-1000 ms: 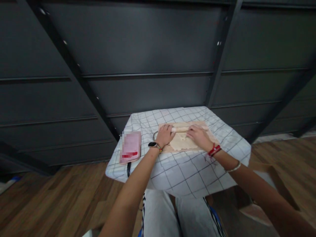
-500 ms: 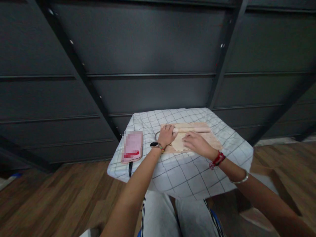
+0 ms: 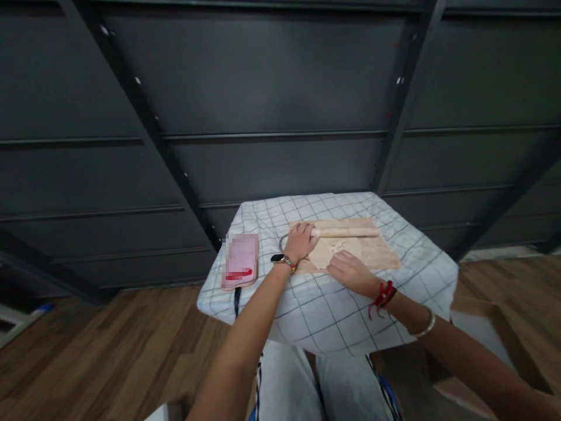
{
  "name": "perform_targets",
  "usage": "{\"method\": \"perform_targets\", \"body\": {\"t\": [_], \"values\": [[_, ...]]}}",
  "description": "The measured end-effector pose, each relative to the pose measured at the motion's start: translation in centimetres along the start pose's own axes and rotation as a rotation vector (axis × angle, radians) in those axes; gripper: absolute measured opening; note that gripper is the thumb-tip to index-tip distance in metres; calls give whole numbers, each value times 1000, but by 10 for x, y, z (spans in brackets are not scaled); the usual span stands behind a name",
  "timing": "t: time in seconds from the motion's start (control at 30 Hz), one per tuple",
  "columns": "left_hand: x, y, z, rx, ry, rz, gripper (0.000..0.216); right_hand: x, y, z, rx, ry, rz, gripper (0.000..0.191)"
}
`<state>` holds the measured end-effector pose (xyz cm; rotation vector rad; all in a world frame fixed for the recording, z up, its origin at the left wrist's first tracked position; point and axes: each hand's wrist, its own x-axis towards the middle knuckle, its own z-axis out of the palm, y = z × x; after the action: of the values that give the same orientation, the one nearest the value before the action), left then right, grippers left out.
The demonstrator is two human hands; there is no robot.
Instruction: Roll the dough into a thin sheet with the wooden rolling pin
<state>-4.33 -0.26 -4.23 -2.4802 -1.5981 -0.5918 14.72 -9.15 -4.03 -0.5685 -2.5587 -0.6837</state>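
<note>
A flat sheet of dough (image 3: 319, 255) with an uneven edge lies on a wooden board (image 3: 385, 257). Across the far part of the board, over the dough, rests a pale rolling pin (image 3: 350, 233). My left hand (image 3: 300, 241) lies over the pin's left end with its fingers stretched forward and slightly apart; its palm hides that end. At the dough's near edge is my right hand (image 3: 350, 272), fingers bent and pressed together on the dough. Its fingertips are partly hidden. A small ragged, raised patch of dough (image 3: 338, 245) shows just beyond them.
A white checked cloth (image 3: 315, 304) covers the small table. On its left lies a pink phone-like case (image 3: 241, 257) with a dark strap (image 3: 237, 301). A dark panelled wall (image 3: 280, 169) stands behind the table. An open cardboard box (image 3: 508, 327) is on the floor at the right.
My right hand has moved nearer to me, from over the dough to its near edge, uncovering more of the sheet. My left hand stays at the pin's end. The view has shifted slightly.
</note>
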Motion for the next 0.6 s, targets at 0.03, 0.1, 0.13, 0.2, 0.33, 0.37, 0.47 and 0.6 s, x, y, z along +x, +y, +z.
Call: {"method": "perform_targets", "body": {"t": [0.03, 0.1, 0.13, 0.2, 0.33, 0.37, 0.47, 0.6], "values": [[0, 0, 0, -2, -1, -1, 38, -3, -2, -1, 25, 7, -14, 32], [0, -1, 2, -9, -1, -5, 38, -9, 0, -5, 79, 24, -11, 31], [1, -1, 3, -13, 2, -6, 38, -11, 5, -6, 100, 39, 23, 30], [1, -2, 4, -22, 10, -5, 37, -9, 21, -8, 125, 80, 171, 27], [2, -3, 4, -41, 27, 7, 35, 8, 57, 2, 133, 38, 508, 22], [2, -3, 4, -43, 28, 9, 35, 13, 62, 6, 128, -17, 543, 21], [1, -2, 2, -41, 30, 13, 32, 19, 64, 18, 125, -166, 555, 23], [1, -1, 0, -28, 30, 28, 32, 9, 61, 20, 225, -116, 572, 29]]}}
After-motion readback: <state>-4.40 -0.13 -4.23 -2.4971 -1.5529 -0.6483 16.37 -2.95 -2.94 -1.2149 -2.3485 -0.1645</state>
